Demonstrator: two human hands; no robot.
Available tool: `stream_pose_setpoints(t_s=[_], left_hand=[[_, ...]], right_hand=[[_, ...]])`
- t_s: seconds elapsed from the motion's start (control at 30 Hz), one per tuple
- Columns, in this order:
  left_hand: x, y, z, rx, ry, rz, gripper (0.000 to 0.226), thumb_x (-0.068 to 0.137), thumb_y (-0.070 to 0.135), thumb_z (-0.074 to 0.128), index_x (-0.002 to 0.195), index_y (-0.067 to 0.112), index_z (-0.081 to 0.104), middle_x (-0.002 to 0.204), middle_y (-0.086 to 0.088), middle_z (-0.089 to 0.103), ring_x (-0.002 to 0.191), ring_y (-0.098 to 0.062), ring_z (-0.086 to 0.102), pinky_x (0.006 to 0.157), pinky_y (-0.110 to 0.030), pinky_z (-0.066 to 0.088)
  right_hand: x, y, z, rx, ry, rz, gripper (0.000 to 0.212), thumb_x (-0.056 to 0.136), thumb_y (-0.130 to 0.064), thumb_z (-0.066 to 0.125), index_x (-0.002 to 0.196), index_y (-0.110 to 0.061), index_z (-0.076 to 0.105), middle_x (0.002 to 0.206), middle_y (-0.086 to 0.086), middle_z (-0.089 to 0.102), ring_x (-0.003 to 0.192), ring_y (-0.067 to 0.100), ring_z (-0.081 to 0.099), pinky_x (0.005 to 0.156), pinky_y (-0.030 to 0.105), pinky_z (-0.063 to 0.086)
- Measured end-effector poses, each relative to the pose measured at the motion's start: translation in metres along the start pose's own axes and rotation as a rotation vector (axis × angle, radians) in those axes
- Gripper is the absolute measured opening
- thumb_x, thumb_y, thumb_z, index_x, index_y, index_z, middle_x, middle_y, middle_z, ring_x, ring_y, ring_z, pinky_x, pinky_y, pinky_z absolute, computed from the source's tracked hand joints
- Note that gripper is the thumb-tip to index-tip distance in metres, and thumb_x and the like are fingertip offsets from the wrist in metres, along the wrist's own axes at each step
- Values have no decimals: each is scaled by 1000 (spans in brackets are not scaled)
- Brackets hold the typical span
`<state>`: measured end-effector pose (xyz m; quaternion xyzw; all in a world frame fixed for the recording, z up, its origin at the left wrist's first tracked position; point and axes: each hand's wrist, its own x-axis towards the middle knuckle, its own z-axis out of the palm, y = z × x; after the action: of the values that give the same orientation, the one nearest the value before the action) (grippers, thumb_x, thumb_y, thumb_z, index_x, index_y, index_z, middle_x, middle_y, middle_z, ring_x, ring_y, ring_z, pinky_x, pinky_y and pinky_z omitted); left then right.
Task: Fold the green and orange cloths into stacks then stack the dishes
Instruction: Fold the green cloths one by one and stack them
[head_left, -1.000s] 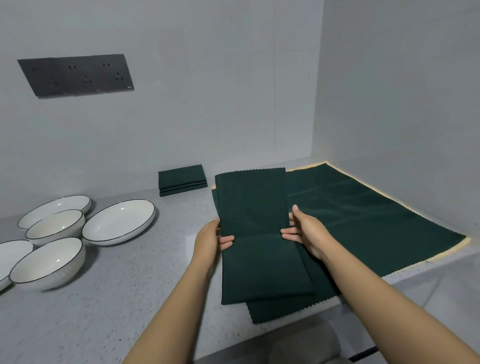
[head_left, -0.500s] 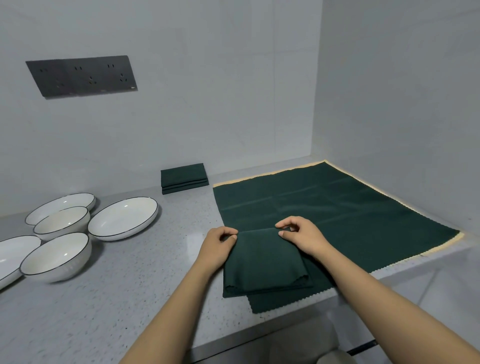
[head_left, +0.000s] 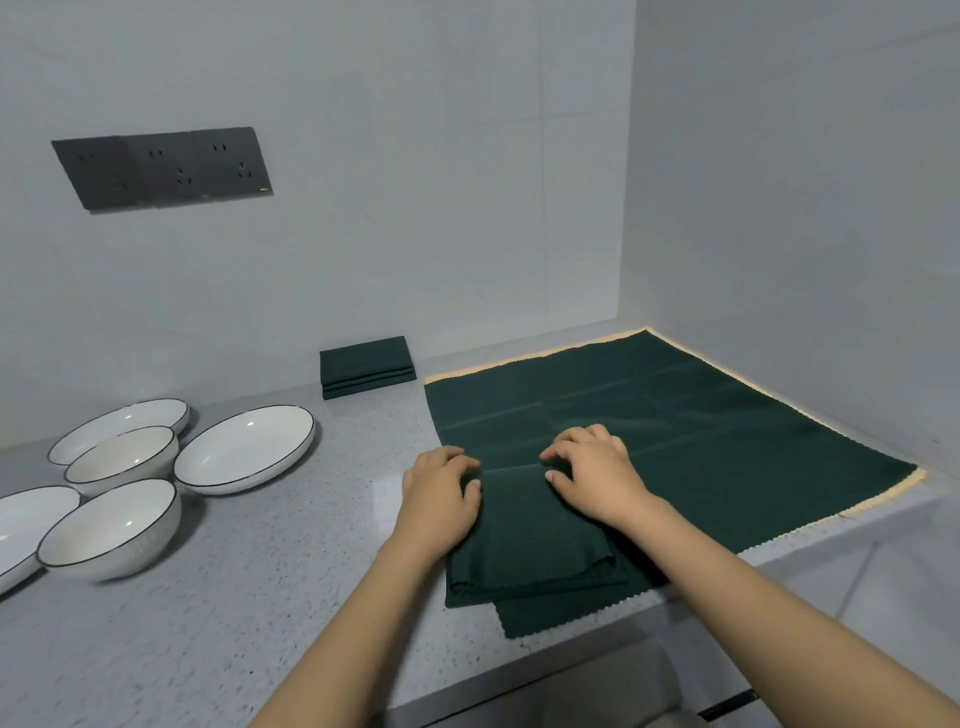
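One view only: head cam, worn, wide-angle. Looks fwd and down over grey counter (head_left: 218, 597) toward wall corner. Near range: both forearms enter from bottom edge. Socket panel (head_left: 161, 166) upper left. No 2nd view, no overlap.

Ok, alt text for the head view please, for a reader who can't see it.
Both hands, left hand and right hand, grip the far edge of a folded green cloth lying on a spread green cloth on a grey counter. A folded green stack sits by the wall; five white dishes lie unstacked at left.
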<state>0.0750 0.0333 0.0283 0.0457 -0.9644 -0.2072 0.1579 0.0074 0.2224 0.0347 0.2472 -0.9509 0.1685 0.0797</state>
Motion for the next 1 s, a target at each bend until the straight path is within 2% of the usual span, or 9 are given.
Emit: stream_pose_setpoints(t_s=[0.07,0.17,0.3,0.5,0.83,0.93,1.0], left_hand=[[-2,16,1,111,-105,84,43,99,24,37,141,16,43,154,-3,28,143,-19,19,115,-30,11],[-8,31,13,257,-281,101,53,102,27,24,152,10,15,160,-9,3,148,-22,-2,120,-35,-1],[-17,25,29,328,-379,51,56,103,34,15,153,13,0,160,-8,-8,147,-22,-10,120,-37,-6],[-24,15,37,269,-344,23,56,103,41,14,152,21,-4,159,-4,-12,146,-17,-14,119,-33,-9],[-26,5,37,260,-348,-133,66,98,53,14,151,22,-9,157,-13,-17,145,-22,-19,119,-39,-11],[-26,6,33,209,-349,-124,65,99,52,16,152,22,-5,158,-12,-14,146,-21,-16,119,-38,-11],[-26,4,28,137,-308,-93,60,101,47,20,153,20,6,160,-10,-6,147,-20,-11,118,-39,-12]], right_hand=[[-5,-14,1,-47,-28,-63,39,98,-33,42,135,-25,48,146,-4,38,135,19,26,109,32,18],[-15,-31,12,-110,-145,-101,48,101,-30,29,148,-18,28,157,2,18,145,17,12,117,33,6],[-23,-25,27,-130,-263,-62,53,103,-34,21,152,-17,11,159,1,6,147,15,1,119,33,-2],[-29,-11,39,-103,-270,-2,55,102,-42,13,152,-23,0,159,-4,-5,145,10,-9,119,34,-7],[-29,-10,42,-112,-263,181,66,98,-51,12,151,-15,-8,158,5,-13,146,16,-13,119,37,-9],[-29,-9,38,-75,-275,164,67,99,-50,14,151,-13,-6,158,6,-12,146,17,-12,119,36,-9],[-30,-5,33,-32,-259,113,62,100,-47,18,152,-17,0,159,6,-7,146,18,-12,118,37,-11]])
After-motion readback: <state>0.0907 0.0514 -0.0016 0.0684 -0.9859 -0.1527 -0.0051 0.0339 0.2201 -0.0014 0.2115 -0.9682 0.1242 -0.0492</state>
